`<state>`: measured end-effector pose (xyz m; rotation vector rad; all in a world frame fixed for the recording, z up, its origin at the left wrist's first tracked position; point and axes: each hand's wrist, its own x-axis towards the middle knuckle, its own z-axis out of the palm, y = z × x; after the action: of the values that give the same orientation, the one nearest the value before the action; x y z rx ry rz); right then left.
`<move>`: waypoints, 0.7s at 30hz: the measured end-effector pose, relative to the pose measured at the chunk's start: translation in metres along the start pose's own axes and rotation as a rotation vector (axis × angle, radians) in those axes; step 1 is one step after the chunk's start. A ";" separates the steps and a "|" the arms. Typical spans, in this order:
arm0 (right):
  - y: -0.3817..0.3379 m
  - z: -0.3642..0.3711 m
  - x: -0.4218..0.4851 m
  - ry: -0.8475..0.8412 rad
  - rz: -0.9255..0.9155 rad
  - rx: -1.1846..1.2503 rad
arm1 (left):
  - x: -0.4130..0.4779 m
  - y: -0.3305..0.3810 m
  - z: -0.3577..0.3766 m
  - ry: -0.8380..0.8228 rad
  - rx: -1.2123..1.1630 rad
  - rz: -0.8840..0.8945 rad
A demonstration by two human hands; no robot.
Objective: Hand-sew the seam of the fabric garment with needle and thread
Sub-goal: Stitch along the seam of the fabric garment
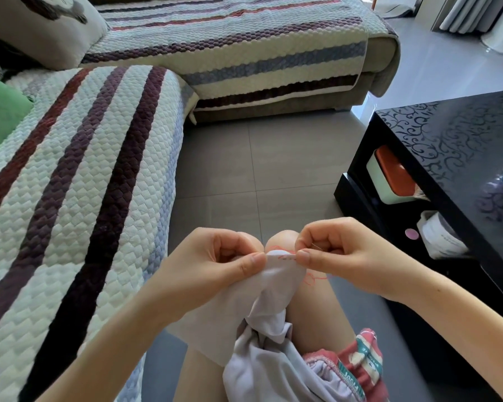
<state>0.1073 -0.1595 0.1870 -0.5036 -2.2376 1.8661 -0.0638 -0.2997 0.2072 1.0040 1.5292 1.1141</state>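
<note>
We see the pale lilac garment (273,288) held above bare knees, its seam edge with red thread (285,256) stitches pinched between our left hand (215,265) and right hand (340,250). A striped sofa cover (84,198) lies on the left and a black table (447,158) on the right, while our fingertips cover the seam's ends. The needle (317,246) is only a faint glint inside the right hand's curled fingers.

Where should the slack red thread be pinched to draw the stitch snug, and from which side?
Probably at the red thread loop dangling free below the garment seam, coming from the right, beside the right hand holding the needle; the left hand pinches the seam's left end, bracing it.
</note>
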 end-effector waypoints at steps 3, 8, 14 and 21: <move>0.005 0.008 -0.004 0.109 -0.005 -0.057 | 0.003 -0.004 0.002 0.037 0.044 -0.005; 0.011 0.018 -0.011 0.196 -0.073 -0.059 | 0.005 -0.008 0.003 0.061 0.039 -0.031; 0.012 0.033 -0.020 0.363 -0.266 -0.337 | 0.007 -0.005 0.003 0.075 0.010 -0.036; 0.008 0.035 -0.024 0.420 -0.300 -0.347 | 0.007 -0.005 0.004 0.075 -0.004 -0.053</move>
<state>0.1183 -0.1988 0.1743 -0.5178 -2.1973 1.1131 -0.0616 -0.2935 0.2000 0.9225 1.6037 1.1284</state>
